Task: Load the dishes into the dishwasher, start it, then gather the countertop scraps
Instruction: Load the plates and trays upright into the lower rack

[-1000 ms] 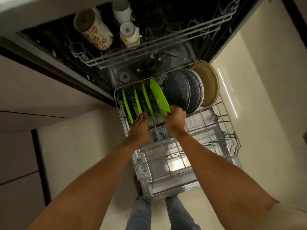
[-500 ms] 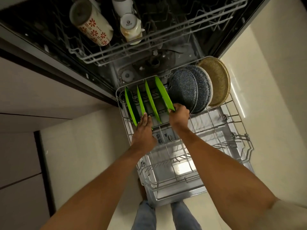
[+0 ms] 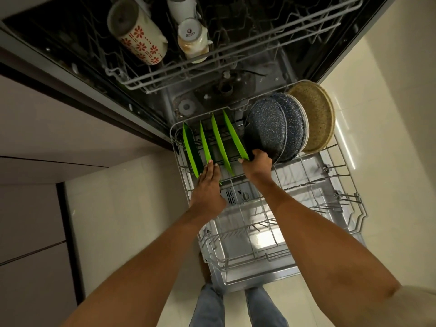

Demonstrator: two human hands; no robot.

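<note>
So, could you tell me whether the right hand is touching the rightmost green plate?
Touching: the head view shows the right hand gripping the lower edge of the rightmost green plate.

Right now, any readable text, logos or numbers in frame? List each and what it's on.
"Sunny": on the upturned base of the white mug in the upper rack; a small emblem above the word and a finer line under it are too blurred to read.
Detergent panel on the dishwasher door: marks only, no legible characters.
Floral cup: red flower pattern, no text.
</note>
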